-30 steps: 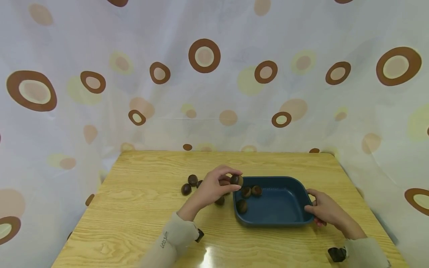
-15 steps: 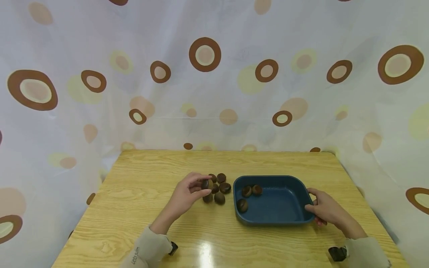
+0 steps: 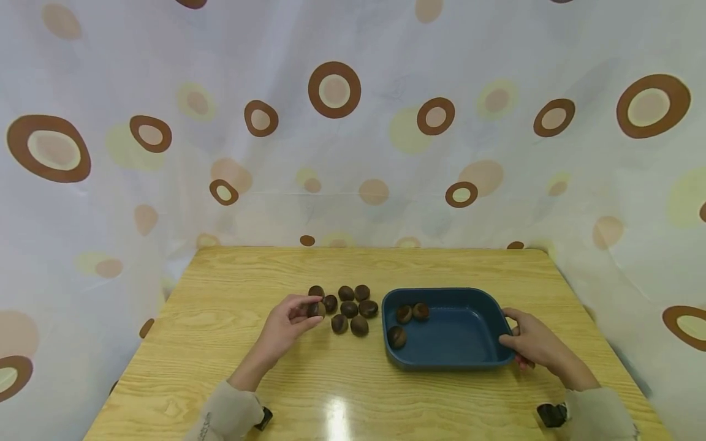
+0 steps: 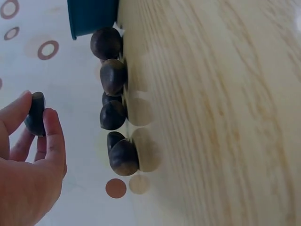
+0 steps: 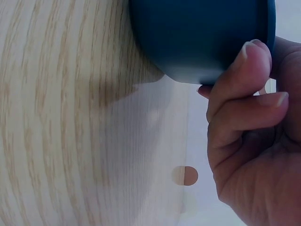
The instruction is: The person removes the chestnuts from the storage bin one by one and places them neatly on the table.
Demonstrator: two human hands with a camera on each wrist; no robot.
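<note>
My left hand [image 3: 282,326] pinches a dark brown chestnut [image 4: 35,117] between thumb and fingertips, held above the table at the left end of a cluster. Several loose chestnuts [image 3: 349,309] lie in that cluster, between this hand and a blue rectangular dish. My right hand [image 3: 534,343] grips the right-hand wall of the dish [image 3: 449,368], thumb over the rim and fingers outside. Inside the dish, toward its left end, are three chestnuts [image 3: 404,314]. Close up in the right wrist view, curled fingers [image 5: 247,70] press against the dish's outer side.
The light wood-grain table [image 3: 237,275] runs back to a white curtain [image 3: 353,153] printed with brown and yellow spots. A dark wrist strap [image 3: 551,415] shows at the right sleeve, another at the left sleeve.
My left hand has moved left from beside the dish, across the loose chestnuts, still pinching its chestnut. The right hand and dish have stayed in place, with the same three chestnuts inside.
</note>
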